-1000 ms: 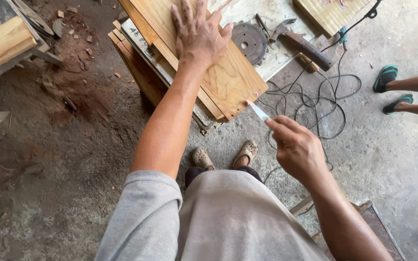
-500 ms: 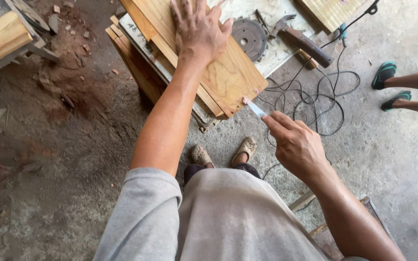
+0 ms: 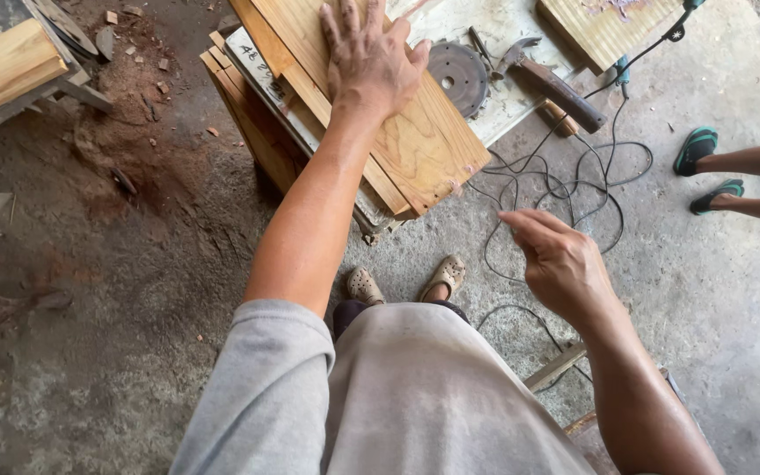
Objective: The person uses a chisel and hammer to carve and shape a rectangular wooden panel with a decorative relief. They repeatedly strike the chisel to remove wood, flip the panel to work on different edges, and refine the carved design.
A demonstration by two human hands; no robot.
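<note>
My left hand point(image 3: 369, 60) lies flat with fingers spread on the top board of a stack of pale wooden boards point(image 3: 424, 149), which rests tilted on a low support. My right hand point(image 3: 556, 264) hovers in the air to the right of the stack's near corner, apart from it. I see its back, with the fingers curled and the index tip pointing left. Whatever may be in it is hidden. My feet in tan clogs point(image 3: 364, 286) stand just below the stack.
A round saw blade point(image 3: 456, 75) and a hammer point(image 3: 551, 84) lie on a pale sheet beyond the boards. Black cable point(image 3: 565, 185) loops across the concrete floor. Another person's feet in teal sandals point(image 3: 701, 145) stand at right. A plank point(image 3: 6, 66) lies top left.
My right hand has pulled back from the board's corner, down and to the right. The thin pale stick that poked from it earlier no longer shows. My left hand stays on the boards.
</note>
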